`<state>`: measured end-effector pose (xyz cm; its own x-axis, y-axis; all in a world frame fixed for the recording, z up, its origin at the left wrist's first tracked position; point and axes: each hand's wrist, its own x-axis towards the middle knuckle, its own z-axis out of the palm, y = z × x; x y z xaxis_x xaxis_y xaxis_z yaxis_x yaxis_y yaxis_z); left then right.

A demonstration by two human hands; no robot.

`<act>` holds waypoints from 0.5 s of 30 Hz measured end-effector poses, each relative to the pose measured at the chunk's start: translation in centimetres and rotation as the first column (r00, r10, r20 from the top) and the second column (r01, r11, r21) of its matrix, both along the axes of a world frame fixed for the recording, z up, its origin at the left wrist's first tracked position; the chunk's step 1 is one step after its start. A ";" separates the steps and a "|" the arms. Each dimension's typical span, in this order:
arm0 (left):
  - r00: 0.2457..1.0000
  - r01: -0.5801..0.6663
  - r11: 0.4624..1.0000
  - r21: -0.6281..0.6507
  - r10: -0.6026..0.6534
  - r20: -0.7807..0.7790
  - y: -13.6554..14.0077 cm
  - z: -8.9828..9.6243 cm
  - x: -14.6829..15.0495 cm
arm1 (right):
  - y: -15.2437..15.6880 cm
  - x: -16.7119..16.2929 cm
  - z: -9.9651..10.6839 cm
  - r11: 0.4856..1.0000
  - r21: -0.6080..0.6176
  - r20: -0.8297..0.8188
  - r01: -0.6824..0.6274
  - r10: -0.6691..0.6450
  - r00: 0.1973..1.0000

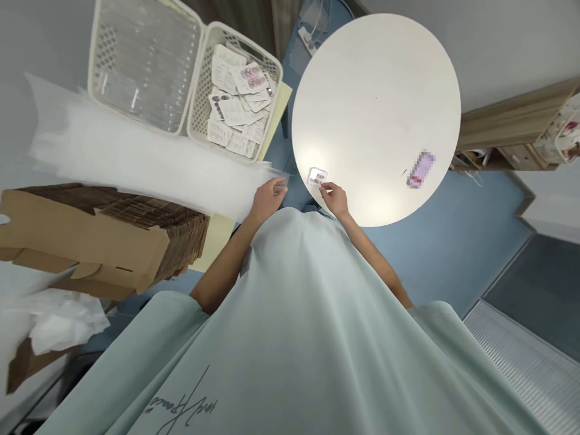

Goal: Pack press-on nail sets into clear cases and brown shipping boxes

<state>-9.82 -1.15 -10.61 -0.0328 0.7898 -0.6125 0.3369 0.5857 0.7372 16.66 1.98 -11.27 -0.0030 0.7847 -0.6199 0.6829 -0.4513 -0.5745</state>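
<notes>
My left hand (pixel 270 198) is at the right end of a stack of translucent white sheets (pixel 149 163). Its fingers are curled, with thumb and forefinger pinching the edge of a sheet. On the near left part of the round white table lies a small white card (pixel 317 176) with dark marks or small items on its face. My right hand (pixel 335 199) reaches over the table's near edge, its thumb and forefinger closed at the card's lower right edge. Beyond the left hand, a white plastic basket (pixel 197 115) holds many similar cards (pixel 235 103).
The round white table (pixel 376 72) also bears a blurred purple object (pixel 421 169) at right. A second basket (pixel 93 66) holds clear plastic pieces. Folded brown cardboard boxes (pixel 113 241) stand at left, above crumpled white plastic (pixel 67 320). A power strip (pixel 307 40) lies behind the table.
</notes>
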 end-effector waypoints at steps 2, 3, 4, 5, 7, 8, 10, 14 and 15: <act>0.995 -0.086 0.996 0.035 0.088 -0.054 -1.6 0.3 -2.9 | 0.4 -1.9 1.2 0.996 0.063 -0.043 -0.070 0.073 0.996; 0.987 -0.134 0.990 0.052 0.138 -0.081 -2.4 0.3 -4.3 | 0.6 -3.2 1.7 0.989 0.089 -0.064 -0.114 0.120 0.991; 0.976 -0.181 0.981 0.070 0.188 -0.108 -3.1 0.1 -5.8 | 1.0 -4.7 2.1 0.980 0.109 -0.084 -0.165 0.174 0.981; 0.962 -0.225 0.970 0.091 0.236 -0.135 -3.6 -0.1 -7.3 | 1.3 -6.4 2.4 0.968 0.123 -0.100 -0.218 0.230 0.968; 0.932 -0.285 0.951 0.123 0.304 -0.195 -4.3 -0.7 -9.9 | 2.0 -10.1 2.8 0.935 0.142 -0.121 -0.324 0.341 0.932; 0.919 -0.295 0.947 0.124 0.317 -0.235 -4.3 -1.0 -11.0 | 2.3 -12.0 2.9 0.914 0.152 -0.124 -0.376 0.395 0.910; 0.897 -0.279 0.956 0.088 0.293 -0.331 -4.0 -1.6 -12.8 | 2.8 -15.6 3.1 0.855 0.181 -0.110 -0.485 0.508 0.854; 0.865 -0.195 0.980 -0.035 0.155 -0.477 -2.5 -2.6 -14.5 | 3.2 -20.9 3.6 0.720 0.226 -0.036 -0.656 0.679 0.733; 0.861 -0.186 0.981 -0.053 0.137 -0.490 -2.2 -2.9 -14.7 | 3.2 -21.7 3.8 0.697 0.229 -0.020 -0.679 0.701 0.713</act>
<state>-24.49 -3.36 -13.55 -0.4651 0.6868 -0.5585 0.5300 0.7214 0.4457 -5.07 5.18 -7.48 -0.6433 0.6376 -0.4239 0.6931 0.2497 -0.6762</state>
